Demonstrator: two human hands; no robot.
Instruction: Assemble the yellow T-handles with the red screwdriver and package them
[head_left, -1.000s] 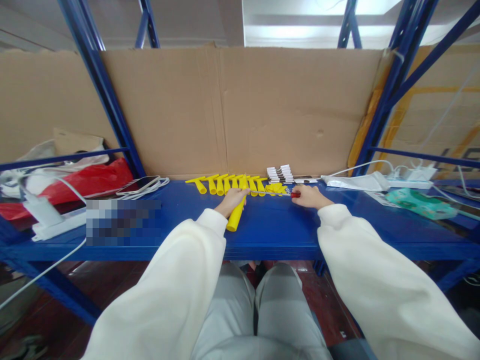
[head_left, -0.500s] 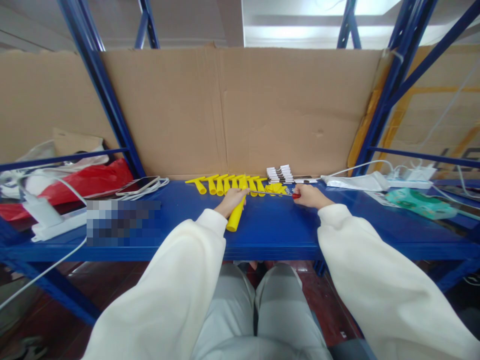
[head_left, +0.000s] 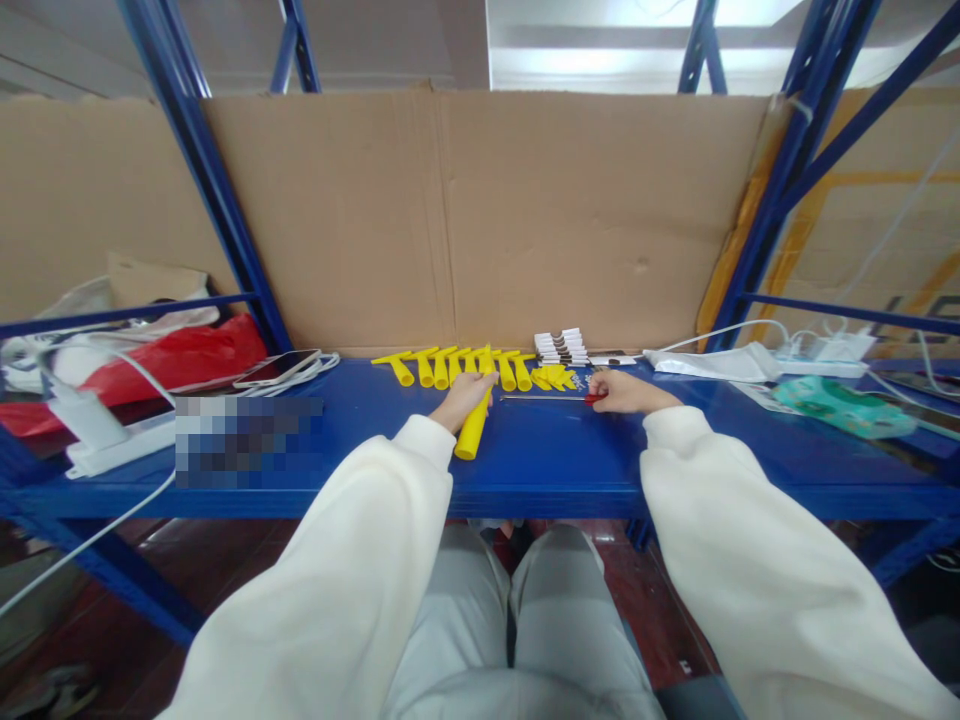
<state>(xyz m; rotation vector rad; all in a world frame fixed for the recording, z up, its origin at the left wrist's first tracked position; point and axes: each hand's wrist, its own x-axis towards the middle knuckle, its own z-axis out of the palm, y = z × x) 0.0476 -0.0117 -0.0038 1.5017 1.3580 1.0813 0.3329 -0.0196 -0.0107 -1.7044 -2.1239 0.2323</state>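
Observation:
My left hand (head_left: 457, 403) is wrapped round a yellow T-shaped plastic handle (head_left: 471, 436), its round tube slanting down toward the table's front edge. My right hand (head_left: 624, 391) grips the red handle of a long screwdriver (head_left: 591, 399). The thin metal shaft points left, its tip a short way right of my left hand and apart from the yellow piece. Behind my hands runs a row of similar yellow T-shaped handles (head_left: 424, 375). Small flat yellow pieces (head_left: 553, 378) lie between my hands, with tiny bits (head_left: 580, 382) beside them, too small to name.
White pieces with dark bands (head_left: 561, 348) are stacked against the cardboard backing (head_left: 555, 220). On the blue table (head_left: 555, 455), a phone (head_left: 276, 370), cables and a power strip (head_left: 120, 450) lie left. A white pouch (head_left: 712, 362) and green packet (head_left: 844, 407) lie right. Blue posts flank the table.
The screwdriver's tip has come away from the yellow T-shaped handle, as my right hand moved slightly right and down. My left hand holds the handle in nearly the same place.

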